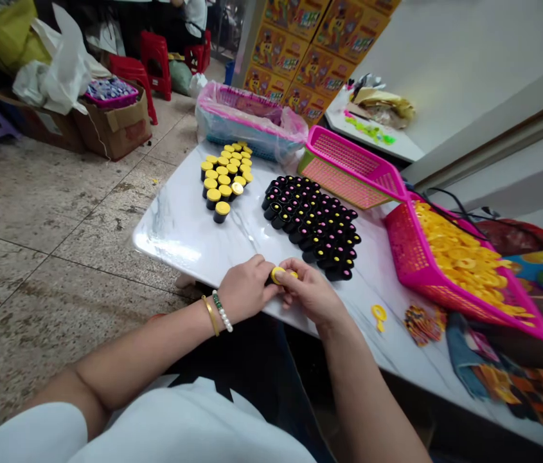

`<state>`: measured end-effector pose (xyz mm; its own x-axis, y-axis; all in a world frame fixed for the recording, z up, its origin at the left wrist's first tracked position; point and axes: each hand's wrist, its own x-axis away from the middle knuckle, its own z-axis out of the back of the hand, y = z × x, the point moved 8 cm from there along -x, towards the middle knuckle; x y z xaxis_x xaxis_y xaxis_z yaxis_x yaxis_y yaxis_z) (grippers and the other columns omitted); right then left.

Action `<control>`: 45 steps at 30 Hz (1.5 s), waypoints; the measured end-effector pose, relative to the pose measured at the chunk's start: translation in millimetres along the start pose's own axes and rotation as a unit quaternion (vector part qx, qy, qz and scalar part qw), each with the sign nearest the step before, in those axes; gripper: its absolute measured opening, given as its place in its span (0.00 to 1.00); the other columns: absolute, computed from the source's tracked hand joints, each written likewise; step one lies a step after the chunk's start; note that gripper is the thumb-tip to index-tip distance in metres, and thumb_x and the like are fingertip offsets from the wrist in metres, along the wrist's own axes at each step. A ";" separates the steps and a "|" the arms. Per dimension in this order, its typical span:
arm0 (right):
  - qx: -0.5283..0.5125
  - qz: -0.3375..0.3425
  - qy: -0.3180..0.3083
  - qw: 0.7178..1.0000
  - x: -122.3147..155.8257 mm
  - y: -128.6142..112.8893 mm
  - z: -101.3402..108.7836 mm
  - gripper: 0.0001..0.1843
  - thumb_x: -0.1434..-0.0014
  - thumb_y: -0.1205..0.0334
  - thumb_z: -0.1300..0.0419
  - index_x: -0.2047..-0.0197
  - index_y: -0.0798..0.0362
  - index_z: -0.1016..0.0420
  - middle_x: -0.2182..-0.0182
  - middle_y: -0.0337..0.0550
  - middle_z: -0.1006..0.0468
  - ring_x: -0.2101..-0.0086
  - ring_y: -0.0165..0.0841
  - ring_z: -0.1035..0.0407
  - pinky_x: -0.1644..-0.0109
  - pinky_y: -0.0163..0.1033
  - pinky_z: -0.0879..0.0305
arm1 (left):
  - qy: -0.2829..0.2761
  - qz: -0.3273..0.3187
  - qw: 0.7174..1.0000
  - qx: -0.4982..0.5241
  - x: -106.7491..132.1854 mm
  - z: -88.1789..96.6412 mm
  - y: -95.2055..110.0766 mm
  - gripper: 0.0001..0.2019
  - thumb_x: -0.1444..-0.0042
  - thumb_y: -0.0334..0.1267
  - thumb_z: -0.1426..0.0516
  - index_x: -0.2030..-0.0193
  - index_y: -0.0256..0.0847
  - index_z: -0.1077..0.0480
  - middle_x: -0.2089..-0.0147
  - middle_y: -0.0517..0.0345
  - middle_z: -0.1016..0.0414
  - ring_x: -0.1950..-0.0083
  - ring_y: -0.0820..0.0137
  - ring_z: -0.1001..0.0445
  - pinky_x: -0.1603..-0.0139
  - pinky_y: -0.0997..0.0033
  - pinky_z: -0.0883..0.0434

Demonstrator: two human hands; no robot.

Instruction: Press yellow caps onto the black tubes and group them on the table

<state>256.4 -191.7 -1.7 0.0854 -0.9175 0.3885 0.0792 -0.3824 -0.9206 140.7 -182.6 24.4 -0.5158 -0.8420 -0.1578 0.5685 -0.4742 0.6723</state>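
At the table's near edge my left hand (247,289) is closed around a small black pot, mostly hidden by the fingers. A yellow cap (275,276) shows at its top. My right hand (314,292) pinches at this cap, the thumb lying against it, and a bit more yellow shows between its fingers. Beyond my hands stands a tight cluster of black pots (312,222) with pink or yellow dots in their middles. To its left is a group of black pots with yellow caps (223,180), standing upright.
A pink basket (410,251) of yellow ring-shaped pieces stands at the right of the white table (175,225). Behind are another pink basket (348,167) and a plastic-lined basket (252,128). One yellow ring piece (379,316) and a pile of printed wrappers (423,325) lie at right.
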 end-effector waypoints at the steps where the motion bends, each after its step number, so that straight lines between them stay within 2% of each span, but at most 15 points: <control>1: 0.011 -0.004 -0.008 1.000 -1.2 0.6 -0.6 0.22 0.52 0.47 0.31 0.67 0.52 0.36 0.85 0.27 0.34 0.87 0.22 0.43 0.85 0.29 0.39 | -0.009 0.002 1.000 -0.004 -1.0 -2.2 -0.3 0.08 0.40 0.42 0.42 0.59 0.39 0.29 0.61 0.56 0.29 0.62 0.67 0.28 0.62 0.70 0.31; 5: 0.014 -0.014 -0.014 1.000 -5.5 1.8 -3.3 0.23 0.53 0.47 0.31 0.67 0.51 0.38 0.85 0.26 0.35 0.88 0.22 0.44 0.87 0.29 0.42 | -0.014 -0.002 1.000 0.005 -4.6 -3.8 -1.3 0.09 0.41 0.42 0.41 0.60 0.39 0.27 0.64 0.56 0.29 0.62 0.66 0.27 0.61 0.69 0.31; 9: 0.025 0.005 0.033 0.999 2.0 1.1 -3.9 0.23 0.52 0.45 0.31 0.68 0.51 0.37 0.87 0.26 0.34 0.88 0.23 0.43 0.86 0.29 0.42 | 0.036 -0.018 0.997 0.059 -1.1 5.6 -1.5 0.10 0.42 0.41 0.41 0.56 0.40 0.26 0.64 0.56 0.28 0.62 0.68 0.28 0.60 0.70 0.31; 13: -0.046 0.047 0.031 0.997 16.2 1.8 1.7 0.20 0.50 0.48 0.32 0.61 0.54 0.28 0.76 0.36 0.24 0.78 0.27 0.30 0.73 0.33 0.29 | 0.051 -0.034 0.994 0.094 2.3 12.2 -0.7 0.08 0.42 0.39 0.41 0.58 0.41 0.25 0.66 0.59 0.31 0.65 0.71 0.30 0.62 0.73 0.32; 16: -0.107 0.020 0.013 0.994 16.0 8.5 14.5 0.21 0.53 0.52 0.29 0.59 0.55 0.25 0.71 0.41 0.20 0.72 0.28 0.25 0.66 0.34 0.26 | 0.043 -0.040 0.995 0.087 1.1 12.7 -1.0 0.08 0.42 0.42 0.41 0.62 0.40 0.25 0.66 0.59 0.32 0.65 0.71 0.30 0.63 0.73 0.33; 19: -0.095 -0.011 -0.028 0.995 5.8 6.5 19.7 0.23 0.53 0.51 0.29 0.58 0.55 0.26 0.79 0.35 0.24 0.80 0.25 0.30 0.77 0.28 0.32 | 0.024 -0.031 0.996 0.079 -0.5 9.1 -3.4 0.08 0.41 0.41 0.41 0.64 0.39 0.26 0.66 0.58 0.32 0.65 0.70 0.29 0.62 0.72 0.32; 22: 0.010 -0.045 -0.114 0.992 -6.4 -1.3 7.7 0.27 0.50 0.48 0.31 0.51 0.53 0.30 0.87 0.26 0.34 0.89 0.23 0.42 0.88 0.26 0.48 | 0.006 -0.038 0.997 0.071 0.4 3.3 -1.8 0.07 0.40 0.39 0.42 0.59 0.40 0.26 0.65 0.58 0.30 0.63 0.70 0.28 0.61 0.72 0.31; 25: 0.138 -0.067 -0.161 0.975 -15.8 -8.1 -2.7 0.24 0.47 0.47 0.34 0.54 0.55 0.29 0.88 0.25 0.38 0.89 0.21 0.48 0.88 0.25 0.55 | -0.005 -0.033 0.999 0.037 1.5 -1.7 -0.1 0.09 0.39 0.39 0.44 0.55 0.39 0.28 0.61 0.56 0.28 0.62 0.68 0.27 0.62 0.70 0.30; 28: 0.152 -0.066 -0.163 0.973 -18.2 -11.5 -7.6 0.24 0.45 0.46 0.36 0.53 0.55 0.29 0.88 0.26 0.39 0.87 0.21 0.49 0.86 0.25 0.55 | -0.009 -0.013 1.000 0.004 0.7 -4.1 -2.2 0.10 0.38 0.39 0.45 0.55 0.37 0.29 0.58 0.52 0.28 0.60 0.65 0.26 0.62 0.68 0.29; 31: 0.107 -0.042 -0.120 0.986 -11.4 -10.0 -5.4 0.27 0.43 0.45 0.39 0.48 0.54 0.33 0.87 0.26 0.38 0.86 0.24 0.43 0.83 0.28 0.47 | -0.013 -0.001 1.000 0.019 -1.5 -5.8 -5.4 0.09 0.40 0.39 0.44 0.56 0.37 0.28 0.59 0.53 0.28 0.60 0.66 0.27 0.59 0.68 0.29; 33: 0.090 -0.013 -0.093 0.991 -2.6 -8.4 -4.5 0.28 0.45 0.47 0.38 0.46 0.53 0.35 0.84 0.29 0.33 0.82 0.27 0.37 0.80 0.29 0.43 | -0.016 0.014 0.999 0.031 -2.0 -6.4 -7.2 0.09 0.41 0.38 0.43 0.56 0.38 0.28 0.61 0.54 0.29 0.61 0.66 0.27 0.58 0.68 0.29; 35: 0.109 0.023 -0.068 0.991 5.0 -8.3 -6.0 0.28 0.49 0.52 0.34 0.47 0.52 0.34 0.78 0.33 0.28 0.78 0.28 0.34 0.77 0.30 0.41 | -0.008 0.025 0.999 0.033 -0.5 -3.7 -7.2 0.07 0.42 0.35 0.42 0.57 0.38 0.28 0.61 0.54 0.29 0.61 0.66 0.28 0.58 0.68 0.29; 37: 0.157 0.062 -0.015 0.986 5.2 -12.2 -6.7 0.22 0.52 0.55 0.33 0.54 0.51 0.31 0.76 0.34 0.27 0.78 0.28 0.34 0.75 0.32 0.39 | 0.012 0.026 0.999 0.027 2.2 4.1 -7.0 0.07 0.45 0.32 0.42 0.58 0.38 0.29 0.63 0.55 0.29 0.61 0.67 0.28 0.59 0.69 0.29; 41: 0.277 0.116 0.121 0.946 -27.9 -36.3 -19.5 0.09 0.51 0.57 0.36 0.68 0.51 0.30 0.84 0.31 0.30 0.81 0.30 0.35 0.76 0.34 0.41 | 0.069 0.039 0.997 0.001 3.6 36.1 -25.8 0.13 0.49 0.33 0.38 0.55 0.39 0.30 0.63 0.56 0.27 0.61 0.67 0.27 0.60 0.70 0.29; 45: 0.274 0.131 0.177 0.936 -79.0 -69.1 -53.7 0.07 0.51 0.62 0.36 0.68 0.53 0.29 0.86 0.31 0.31 0.80 0.31 0.32 0.74 0.33 0.40 | 0.115 0.080 0.990 -0.032 -0.2 76.1 -63.7 0.16 0.45 0.40 0.41 0.50 0.36 0.29 0.62 0.53 0.25 0.60 0.64 0.26 0.56 0.66 0.29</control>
<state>190.9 -98.7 29.1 -0.1548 -0.9876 0.0259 0.6073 -0.1157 -0.7860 55.8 -132.6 36.6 -0.2610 -0.9401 -0.2193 0.6743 -0.3401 0.6554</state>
